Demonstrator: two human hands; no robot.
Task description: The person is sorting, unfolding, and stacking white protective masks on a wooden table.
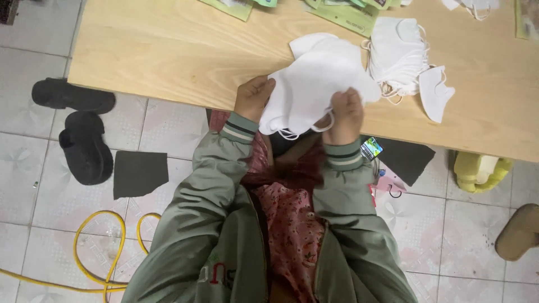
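Both hands grasp white masks (314,90) at table (168,50) edge: left hand (254,96) at 9, right hand (345,115) at 3. Best keep edges aligned, w/ loops untangled.

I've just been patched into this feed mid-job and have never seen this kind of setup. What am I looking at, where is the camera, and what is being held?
There is no machine here: a person works with two bare hands. The single picture comes from a camera worn on the person's head, looking down past the green jacket sleeves to the hands and the floor.

The left hand and the right hand both grip a small bundle of white face masks at the near edge of a light wooden table. A stack of more white masks lies on the table just beyond, with one loose mask beside it and green packets along the far edge.

On the tiled floor are black slippers and a yellow hose.
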